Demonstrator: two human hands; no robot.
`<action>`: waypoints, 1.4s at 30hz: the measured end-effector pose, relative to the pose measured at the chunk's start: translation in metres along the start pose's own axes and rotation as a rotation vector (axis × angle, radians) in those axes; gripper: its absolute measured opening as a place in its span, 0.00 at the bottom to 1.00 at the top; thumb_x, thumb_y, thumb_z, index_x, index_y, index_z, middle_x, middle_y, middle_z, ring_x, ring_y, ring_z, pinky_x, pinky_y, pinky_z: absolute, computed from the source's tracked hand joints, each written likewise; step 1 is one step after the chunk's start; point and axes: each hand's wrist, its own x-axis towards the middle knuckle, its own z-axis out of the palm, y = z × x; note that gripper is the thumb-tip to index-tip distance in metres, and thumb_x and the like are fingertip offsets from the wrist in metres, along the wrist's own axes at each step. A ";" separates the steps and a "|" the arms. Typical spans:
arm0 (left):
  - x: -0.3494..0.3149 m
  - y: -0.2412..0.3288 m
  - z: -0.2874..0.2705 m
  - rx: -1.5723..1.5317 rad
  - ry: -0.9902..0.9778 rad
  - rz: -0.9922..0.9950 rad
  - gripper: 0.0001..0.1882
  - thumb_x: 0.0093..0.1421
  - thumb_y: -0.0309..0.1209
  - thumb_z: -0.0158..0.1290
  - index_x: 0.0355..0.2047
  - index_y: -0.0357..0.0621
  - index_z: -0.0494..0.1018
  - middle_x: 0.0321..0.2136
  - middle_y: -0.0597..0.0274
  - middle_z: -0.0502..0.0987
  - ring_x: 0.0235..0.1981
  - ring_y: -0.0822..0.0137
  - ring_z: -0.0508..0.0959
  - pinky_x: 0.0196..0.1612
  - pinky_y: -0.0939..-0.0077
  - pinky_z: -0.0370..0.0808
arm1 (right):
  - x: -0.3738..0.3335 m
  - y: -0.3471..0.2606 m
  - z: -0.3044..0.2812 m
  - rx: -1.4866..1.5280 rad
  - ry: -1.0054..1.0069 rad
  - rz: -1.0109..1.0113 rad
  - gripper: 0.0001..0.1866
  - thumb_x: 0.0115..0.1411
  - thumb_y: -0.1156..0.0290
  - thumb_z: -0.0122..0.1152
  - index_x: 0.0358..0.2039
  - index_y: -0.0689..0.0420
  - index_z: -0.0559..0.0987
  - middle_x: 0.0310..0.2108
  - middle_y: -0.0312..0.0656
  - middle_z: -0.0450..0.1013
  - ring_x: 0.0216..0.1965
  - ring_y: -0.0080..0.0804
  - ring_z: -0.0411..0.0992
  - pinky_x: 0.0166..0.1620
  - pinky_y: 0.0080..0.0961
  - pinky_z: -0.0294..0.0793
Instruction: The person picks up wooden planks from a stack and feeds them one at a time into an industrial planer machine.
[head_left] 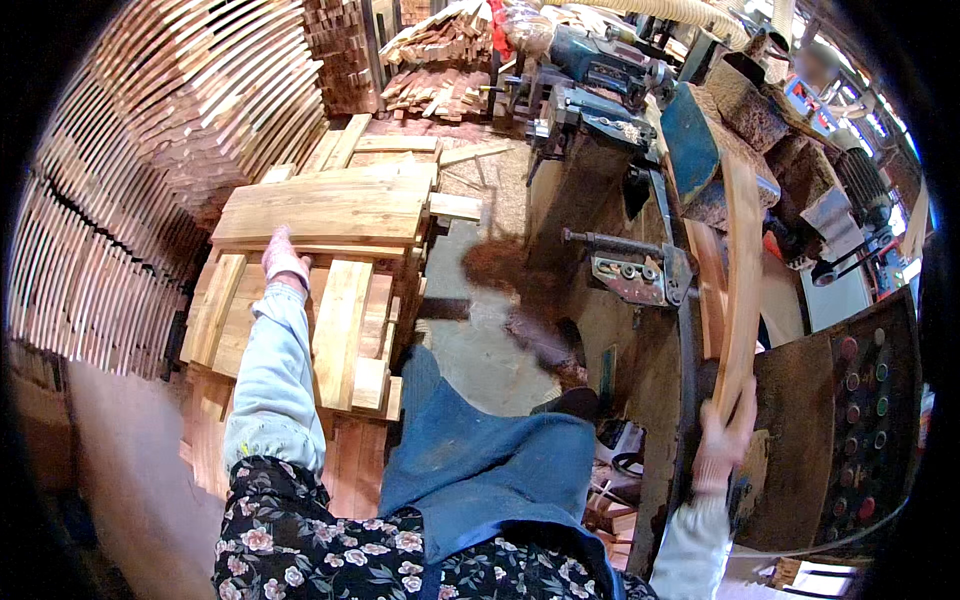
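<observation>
My left hand (286, 260) reaches out over a pallet-like stack of pale timber at the left. It grips the near edge of a wide, flat wooden board (330, 207) lying on top, with part of the hand over the edge; the fingertips beneath are hidden. On the right, my right hand (727, 437) is closed round the near end of a long, narrow wooden plank (741, 270). That plank points away from me along a woodworking machine (640, 275), beside a shorter reddish wood piece (706, 265).
Tall stacks of wooden strips (210, 95) rise at the far left. A dark control panel (850, 430) with several round buttons stands at the right. A blue guard (690, 135) and sawdust-covered machine parts are beyond the plank. Sawdust lies on the floor (460, 350).
</observation>
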 end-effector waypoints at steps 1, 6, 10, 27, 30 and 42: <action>0.012 -0.004 0.003 0.062 0.050 0.026 0.45 0.63 0.46 0.65 0.70 0.29 0.62 0.73 0.45 0.62 0.69 0.46 0.67 0.70 0.49 0.66 | -0.029 0.000 -0.017 -0.031 -0.021 -0.013 0.42 0.56 0.79 0.67 0.72 0.62 0.66 0.71 0.50 0.65 0.70 0.45 0.64 0.74 0.39 0.58; 0.055 -0.013 0.018 0.104 0.223 0.047 0.39 0.60 0.48 0.69 0.60 0.28 0.73 0.61 0.46 0.77 0.54 0.52 0.80 0.60 0.56 0.76 | -0.164 -0.013 -0.112 -0.423 -0.176 -0.001 0.40 0.50 0.75 0.69 0.67 0.64 0.72 0.65 0.60 0.70 0.65 0.61 0.68 0.70 0.48 0.64; 0.043 -0.012 0.015 -0.022 0.048 0.122 0.38 0.60 0.40 0.68 0.62 0.24 0.71 0.66 0.47 0.73 0.62 0.55 0.74 0.70 0.61 0.65 | -0.177 -0.010 -0.134 -0.456 -0.286 -0.165 0.32 0.59 0.57 0.73 0.60 0.62 0.78 0.57 0.63 0.74 0.57 0.65 0.72 0.58 0.55 0.74; -0.323 -0.055 0.078 0.250 -0.682 0.070 0.27 0.58 0.43 0.68 0.48 0.31 0.78 0.40 0.51 0.85 0.39 0.61 0.84 0.46 0.66 0.81 | 0.079 -0.063 0.060 -0.083 -0.432 -0.243 0.38 0.57 0.66 0.72 0.69 0.55 0.73 0.67 0.55 0.70 0.69 0.54 0.66 0.70 0.45 0.65; -0.408 -0.085 0.116 0.159 -0.849 -0.179 0.22 0.61 0.39 0.66 0.50 0.37 0.79 0.39 0.55 0.85 0.37 0.62 0.84 0.45 0.63 0.82 | 0.022 -0.102 0.038 -0.064 -0.496 -0.485 0.58 0.41 0.58 0.82 0.73 0.56 0.65 0.71 0.63 0.62 0.69 0.62 0.63 0.70 0.48 0.65; -0.291 -0.050 0.184 1.434 -1.356 0.706 0.45 0.52 0.42 0.71 0.67 0.38 0.65 0.57 0.37 0.75 0.59 0.45 0.77 0.64 0.57 0.75 | -0.199 -0.029 -0.160 -0.596 -0.293 0.037 0.47 0.48 0.58 0.81 0.66 0.62 0.73 0.65 0.62 0.68 0.65 0.66 0.65 0.68 0.56 0.65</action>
